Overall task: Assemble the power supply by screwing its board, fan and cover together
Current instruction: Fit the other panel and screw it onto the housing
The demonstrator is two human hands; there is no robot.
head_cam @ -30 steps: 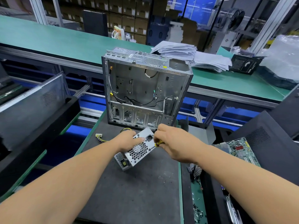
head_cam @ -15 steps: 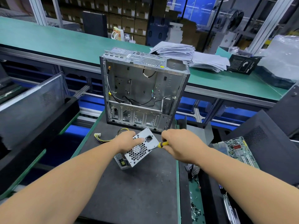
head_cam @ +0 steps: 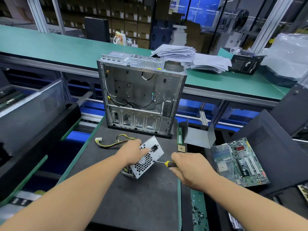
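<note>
Whereas half a second ago pressed close to the power supply's right edge with only the yellow collar showing, now drawn back to the right: right hand (head_cam: 191, 170), fingers curled round the screwdriver (head_cam: 166, 163), bare shaft exposed and tip touching the right edge of the power supply (head_cam: 147, 158). Resting as before on top of the unit at its left: left hand (head_cam: 133, 153), fingers bent over the upper edge beside the socket, holding it tilted on the dark worktop (head_cam: 133, 205). Counted: one power supply, one screwdriver, one open case (head_cam: 141, 92) standing upright just behind, one yellow-and-black cable bundle (head_cam: 111, 142) trailing left from the unit, one memory stick (head_cam: 179, 137) lying by the case's right corner, one bent metal plate (head_cam: 198, 135) beside it, one motherboard (head_cam: 245, 162) to the right, well apart. Loose screws (head_cam: 197, 214) scattered on the green strip near the right forearm, too small to count.
</note>
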